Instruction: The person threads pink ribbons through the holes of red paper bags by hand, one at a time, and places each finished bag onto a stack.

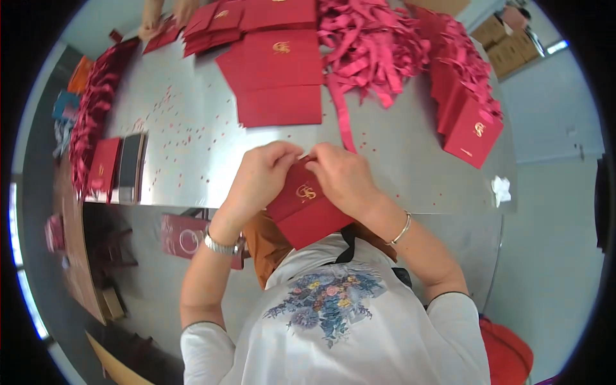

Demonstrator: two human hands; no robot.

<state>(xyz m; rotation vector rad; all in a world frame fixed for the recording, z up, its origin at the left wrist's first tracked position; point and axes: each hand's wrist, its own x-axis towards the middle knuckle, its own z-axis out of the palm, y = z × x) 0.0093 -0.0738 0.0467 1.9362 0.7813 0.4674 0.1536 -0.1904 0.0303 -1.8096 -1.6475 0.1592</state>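
A flat red paper bag with a gold emblem is tilted at the table's near edge, in front of my body. My left hand pinches with thumb and fingers at the bag's top edge. Close beside it, my right hand grips the same edge, its fingertips nearly meeting the left ones. What lies between the fingertips is too small to make out. Just beyond my right hand, a pink ribbon trails down from a large heap of ribbons.
Flat red bags are stacked ahead. Rows of bags with ribbons line the right and left sides. A dark box sits near the left edge, a crumpled white tissue at right. Another person's hands work at far left.
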